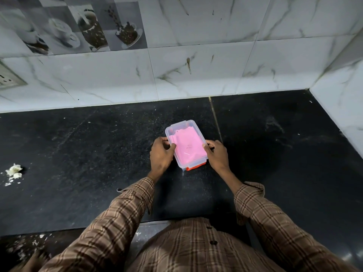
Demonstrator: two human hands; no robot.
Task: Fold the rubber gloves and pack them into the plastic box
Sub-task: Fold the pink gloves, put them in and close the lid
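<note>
A clear plastic box [182, 125] with its lid on stands on the black counter in the middle of the view. Folded pink rubber gloves [188, 147] show through the lid and fill the inside. An orange-red clasp [195, 167] shows at the box's near end. My left hand [161, 155] grips the box's left side, thumb on the lid's edge. My right hand [217, 155] grips the right side, thumb on the lid as well.
The black stone counter [88, 154] runs left and right of the box. A white crumpled scrap with crumbs [13, 170] lies at the far left. Marble-tiled walls [196, 65] close the back and the right side. A wall socket [7, 77] sits at the far left.
</note>
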